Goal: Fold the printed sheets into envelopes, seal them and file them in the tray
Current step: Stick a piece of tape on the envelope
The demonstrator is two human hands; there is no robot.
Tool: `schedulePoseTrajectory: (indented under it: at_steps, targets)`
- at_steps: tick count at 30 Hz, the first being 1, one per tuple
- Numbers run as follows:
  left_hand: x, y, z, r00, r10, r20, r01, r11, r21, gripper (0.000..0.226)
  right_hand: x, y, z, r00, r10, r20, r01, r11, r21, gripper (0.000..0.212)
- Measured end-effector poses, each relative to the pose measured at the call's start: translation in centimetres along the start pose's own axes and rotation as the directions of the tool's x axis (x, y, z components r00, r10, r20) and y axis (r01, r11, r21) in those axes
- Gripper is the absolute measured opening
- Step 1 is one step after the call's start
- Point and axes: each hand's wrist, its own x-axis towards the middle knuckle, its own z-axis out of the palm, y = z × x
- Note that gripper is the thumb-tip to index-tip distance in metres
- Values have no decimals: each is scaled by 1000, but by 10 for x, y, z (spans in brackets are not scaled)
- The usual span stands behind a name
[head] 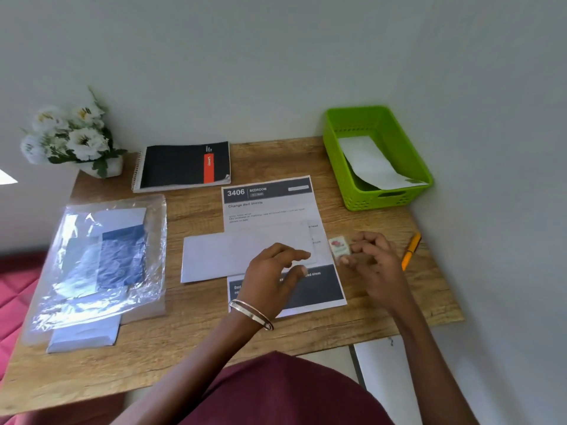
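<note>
A wooden desk (383,302) fills most of the view, pushed into a corner of pale walls. On its left side lies a large clear plastic bag (101,262) holding pale and blue papers, with a stack of white envelopes (82,334) sticking out from under its near edge. At the far right corner sits a green plastic tray (395,197), its long axis running away from the viewer; one white envelope (371,162) leans inside it, slanting along that same direction.

At the desk's centre is a printed sheet (270,207), lying flat with its long axis running from near to far and its dark header, reading "3406 BEDROOM", at the far end. Across its middle lies a blank white envelope (221,256), long axis left to right, its left half extending past the sheet onto the wood.

Behind the sheet is a black spiral notebook (181,165) with a red stripe. A pot of white artificial flowers (70,136) stands at the far left corner.

The left hand (273,274), a metal bangle (251,314) on its wrist, hovers over the envelope's right end with fingers loosely spread, holding nothing. The right hand (374,262), just right of the sheet, pinches a small white box (339,246) with a red picture between fingertips. An orange pen (411,251) lies near the right edge.
</note>
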Motion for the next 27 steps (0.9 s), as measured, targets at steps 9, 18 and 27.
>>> schedulePoseTrajectory:
  at_steps: [9,18,27]
  targets:
    - [13,16,-33,941,-334,-51,291,877,-383,41,2,-46,36,987,-143,74,137,987,87,17]
    - [8,11,-48,958,-285,3,254,848,-465,57,-13,-56,43,982,-108,154,101,993,54,40]
    - [3,3,-56,994,11,-113,-28,988,-153,79,-13,-79,53,996,-78,54,63,969,238,30]
